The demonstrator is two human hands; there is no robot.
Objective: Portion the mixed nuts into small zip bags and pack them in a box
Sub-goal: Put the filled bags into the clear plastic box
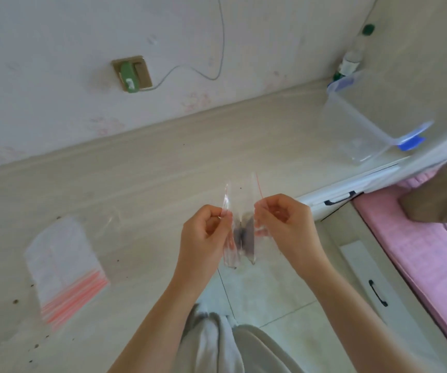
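The fingers (218, 215) of the left hand (203, 235) and the right hand (284, 224) pinch opposite sides of the small zip bag (243, 238), which holds dark contents. Spare bags (63, 265) lie on the surface (149, 184) left of the fingers. The clear box (356, 130) stands well apart to their right.

Layout of the work area, seen from above. The counter (163, 170) runs along the wall from near left to far right. A stack of zip bags (63, 265) lies flat on its left part, well apart from everything else. The box (362, 130) stands open on the far right end, with a bottle (354, 55) upright behind it in the corner. A socket (132, 74) sits on the wall above the counter's middle. At centre, over the counter's front edge, the left hand (203, 235) and right hand (284, 224) hold a small zip bag (241, 235) between them. Drawers (373, 281) lie right of the hands, and beyond them a soft bag (440, 200) rests on a padded surface (418, 259).
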